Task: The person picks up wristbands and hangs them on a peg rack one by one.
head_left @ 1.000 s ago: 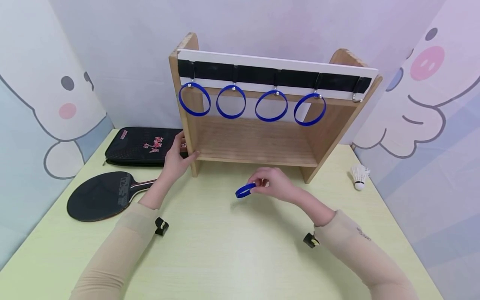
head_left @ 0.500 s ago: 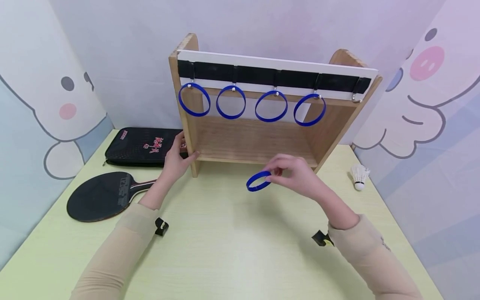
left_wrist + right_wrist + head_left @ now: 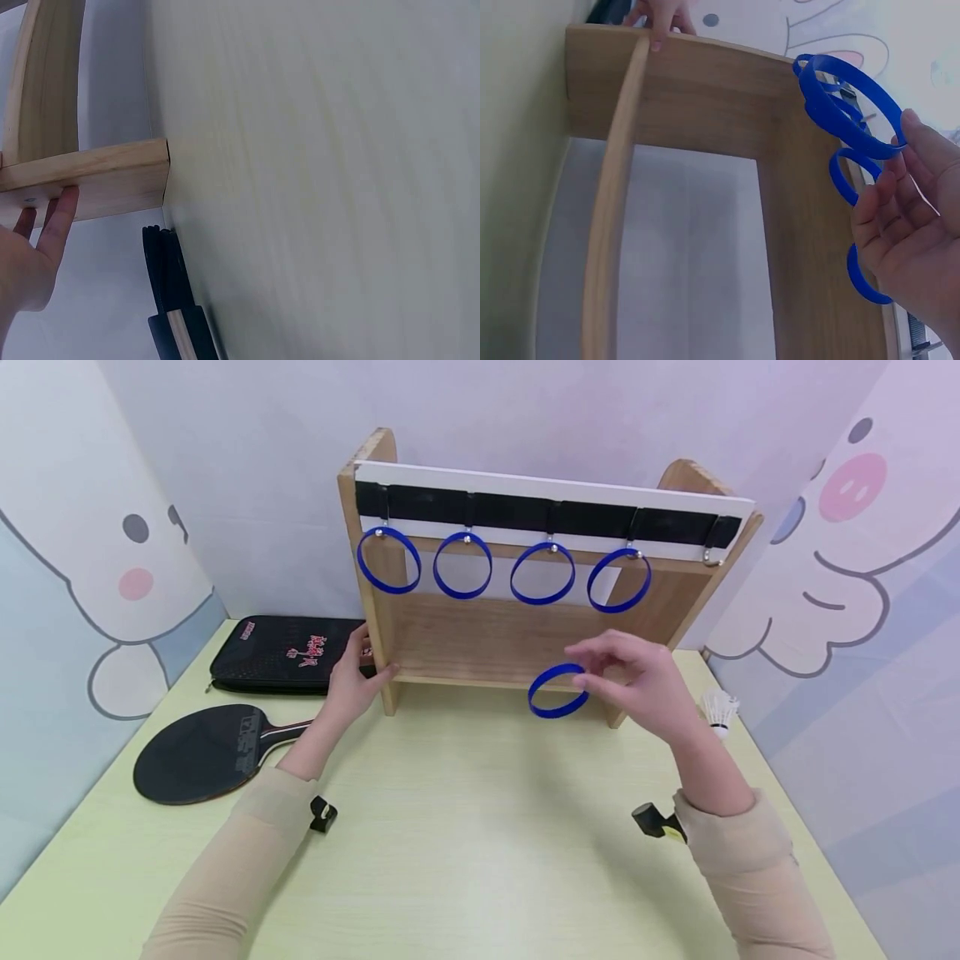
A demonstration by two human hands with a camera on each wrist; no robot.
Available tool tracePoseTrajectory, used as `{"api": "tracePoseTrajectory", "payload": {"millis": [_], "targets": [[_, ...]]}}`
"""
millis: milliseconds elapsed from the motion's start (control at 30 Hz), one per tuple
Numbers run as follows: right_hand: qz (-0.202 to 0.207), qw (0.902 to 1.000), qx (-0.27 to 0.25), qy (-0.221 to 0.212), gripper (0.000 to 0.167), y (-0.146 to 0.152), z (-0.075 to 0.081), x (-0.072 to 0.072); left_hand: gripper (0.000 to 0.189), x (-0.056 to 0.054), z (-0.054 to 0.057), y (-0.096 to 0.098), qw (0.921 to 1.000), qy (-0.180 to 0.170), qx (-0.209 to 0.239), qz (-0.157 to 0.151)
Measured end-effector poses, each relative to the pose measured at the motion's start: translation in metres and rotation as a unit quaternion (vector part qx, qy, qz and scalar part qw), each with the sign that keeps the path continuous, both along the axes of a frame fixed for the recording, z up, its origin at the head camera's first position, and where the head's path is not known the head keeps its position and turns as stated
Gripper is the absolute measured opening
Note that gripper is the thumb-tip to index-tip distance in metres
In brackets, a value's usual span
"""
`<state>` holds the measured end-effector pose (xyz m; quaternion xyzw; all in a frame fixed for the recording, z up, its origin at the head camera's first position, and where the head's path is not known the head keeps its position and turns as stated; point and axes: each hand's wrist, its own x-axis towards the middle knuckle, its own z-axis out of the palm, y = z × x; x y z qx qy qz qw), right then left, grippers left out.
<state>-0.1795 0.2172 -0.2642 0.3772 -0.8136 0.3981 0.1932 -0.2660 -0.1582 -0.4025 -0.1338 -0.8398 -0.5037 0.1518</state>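
Observation:
My right hand [image 3: 637,685] pinches a blue ring [image 3: 552,714] between thumb and fingers, in front of the lower right part of a wooden rack [image 3: 487,639]. In the right wrist view that ring [image 3: 864,145] is tilted, apart from the rings behind it. Several matching blue rings [image 3: 386,587] hang on small metal hooks along the rack's black strip [image 3: 510,512]. The rightmost hook [image 3: 712,560] carries no ring. My left hand [image 3: 352,681] grips the rack's left side panel, thumb at its front edge and fingers [image 3: 58,225] on its outer face.
A black zippered case [image 3: 262,652] lies left of the rack, partly behind my left hand. A black table tennis paddle [image 3: 198,756] lies nearer, its handle partly covered by my left forearm. Right of the rack a shuttlecock [image 3: 718,706] is partly hidden by my right arm.
My right hand has carried the blue ring up and to the right, from above the tabletop to the front of the lower shelf. My left hand stays on the side panel.

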Motion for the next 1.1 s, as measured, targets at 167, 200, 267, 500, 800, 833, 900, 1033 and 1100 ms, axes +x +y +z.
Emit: {"api": "tracePoseTrajectory", "payload": {"millis": [167,200,267,500,800,833,900,1033,1100], "targets": [[0.025,0.9972,-0.069,0.014,0.023,0.010,0.013,0.001,0.076,0.000,0.000,0.000,1.0000,-0.001,0.002,-0.001],[0.037,0.9955,-0.086,0.016,0.021,0.012,0.015,0.000,0.076,0.000,0.000,0.000,1.0000,-0.002,0.003,-0.001],[0.057,0.9913,-0.116,0.023,0.021,0.017,0.019,-0.001,0.076,-0.001,-0.001,0.000,1.0000,-0.001,0.002,-0.002],[0.072,0.9778,-0.191,0.045,0.015,0.030,0.033,-0.001,0.076,-0.001,-0.002,0.000,1.0000,0.004,0.003,-0.003],[0.017,0.9689,-0.236,0.072,0.013,0.038,0.061,0.010,0.076,-0.002,-0.003,-0.001,1.0000,0.004,0.000,0.000],[0.014,0.9660,-0.248,0.072,0.012,0.040,0.063,0.008,0.076,-0.002,-0.003,-0.001,1.0000,0.003,0.000,0.000],[0.008,0.9595,-0.272,0.071,0.013,0.045,0.067,0.005,0.075,-0.002,-0.003,-0.001,1.0000,0.003,0.001,0.001],[-0.021,0.9505,-0.302,0.072,0.016,0.059,0.070,-0.009,0.075,-0.002,-0.002,-0.001,1.0000,-0.001,0.000,0.005],[-0.042,0.9468,-0.311,0.070,0.019,0.064,0.071,-0.015,0.075,-0.002,-0.003,-0.001,1.0000,-0.003,-0.002,0.006]]}}
